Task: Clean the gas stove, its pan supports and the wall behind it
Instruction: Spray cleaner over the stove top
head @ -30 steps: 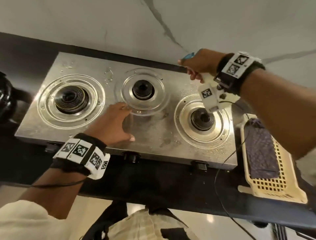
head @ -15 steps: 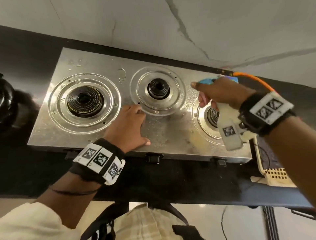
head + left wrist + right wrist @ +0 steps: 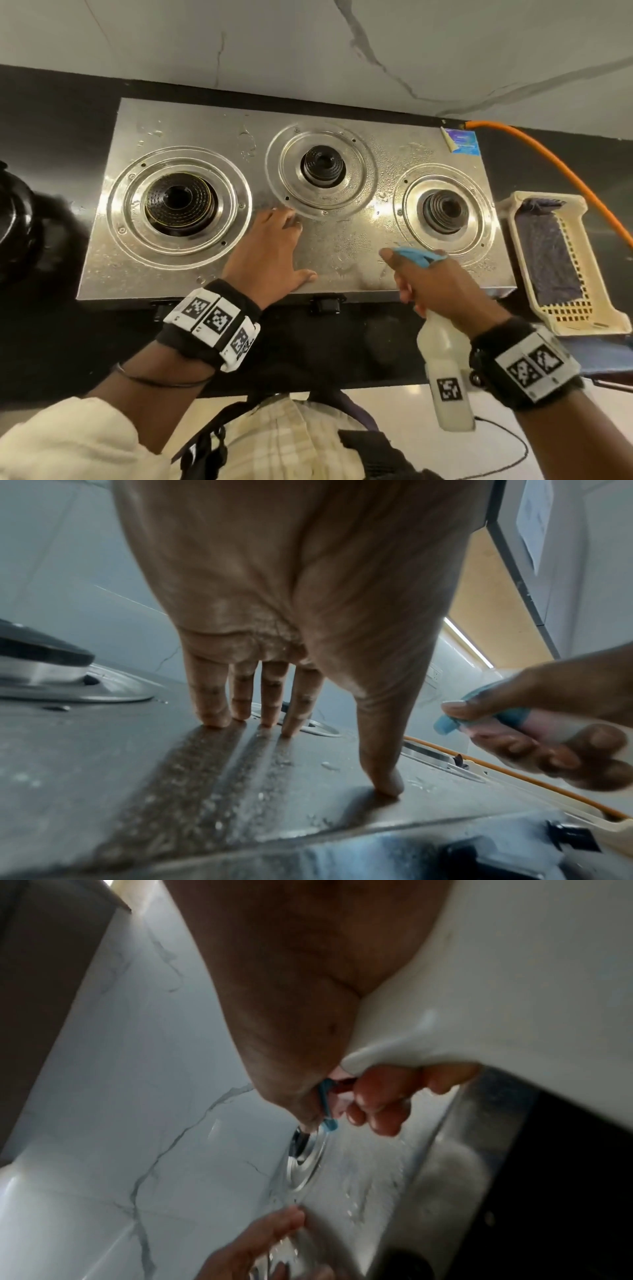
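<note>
The steel three-burner gas stove [image 3: 342, 246] lies on a black counter, wet with droplets, its pan supports off. My left hand [image 3: 270, 246] rests flat on the stove top between the left and middle burners, fingers straight [image 3: 209, 696], thumb pressed down. My right hand [image 3: 435, 284] grips a white spray bottle [image 3: 445, 370] with a blue nozzle [image 3: 414, 255], held over the stove's front edge near the right burner, nozzle pointing left. The same bottle [image 3: 514, 988] fills the right wrist view. Behind the stove stands the white marble wall [image 3: 308, 44].
A cream plastic basket [image 3: 596, 308] holding a dark blue cloth [image 3: 548, 253] sits right of the stove. An orange gas hose [image 3: 548, 154] runs from the stove's back right corner. A black round object [image 3: 13, 219] sits at the far left of the counter.
My right hand has brought the spray bottle from the stove's back edge down to its front edge near the right burner. The left hand has stayed flat on the stove.
</note>
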Demonstrator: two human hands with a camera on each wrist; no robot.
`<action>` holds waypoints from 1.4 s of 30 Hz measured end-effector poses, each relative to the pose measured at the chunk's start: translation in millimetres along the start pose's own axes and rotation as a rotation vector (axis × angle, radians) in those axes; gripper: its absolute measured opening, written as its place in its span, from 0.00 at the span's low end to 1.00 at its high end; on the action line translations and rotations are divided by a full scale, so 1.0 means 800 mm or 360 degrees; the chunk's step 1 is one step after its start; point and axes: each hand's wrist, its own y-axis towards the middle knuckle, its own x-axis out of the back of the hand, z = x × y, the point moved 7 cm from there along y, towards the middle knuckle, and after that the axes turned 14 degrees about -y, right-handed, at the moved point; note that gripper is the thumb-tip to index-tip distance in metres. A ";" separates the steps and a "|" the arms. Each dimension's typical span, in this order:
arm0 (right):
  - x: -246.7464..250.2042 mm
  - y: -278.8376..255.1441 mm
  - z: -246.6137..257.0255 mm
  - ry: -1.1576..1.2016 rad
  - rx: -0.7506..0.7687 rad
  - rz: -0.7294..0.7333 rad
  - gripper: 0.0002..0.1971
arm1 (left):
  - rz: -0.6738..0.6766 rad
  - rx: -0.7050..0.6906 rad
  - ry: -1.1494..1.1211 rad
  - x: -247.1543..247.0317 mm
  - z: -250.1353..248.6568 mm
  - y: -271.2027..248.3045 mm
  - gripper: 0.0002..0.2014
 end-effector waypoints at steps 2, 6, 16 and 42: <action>-0.023 -0.012 0.002 -0.0021 0.0043 0.0013 0.25 | 0.0022 -0.0008 -0.0014 0.000 0.001 -0.003 0.46; -0.060 -0.027 0.026 0.0080 0.0110 0.0053 0.21 | 0.0046 0.0018 -0.0001 0.002 0.011 -0.013 0.47; -0.086 -0.009 0.092 0.0081 0.0198 0.0082 0.23 | -0.0034 0.0183 -0.0014 0.027 0.062 -0.050 0.50; 0.000 0.126 0.283 -0.0607 0.0404 -0.0013 0.27 | -0.0107 0.0156 -0.0079 0.030 0.076 -0.037 0.57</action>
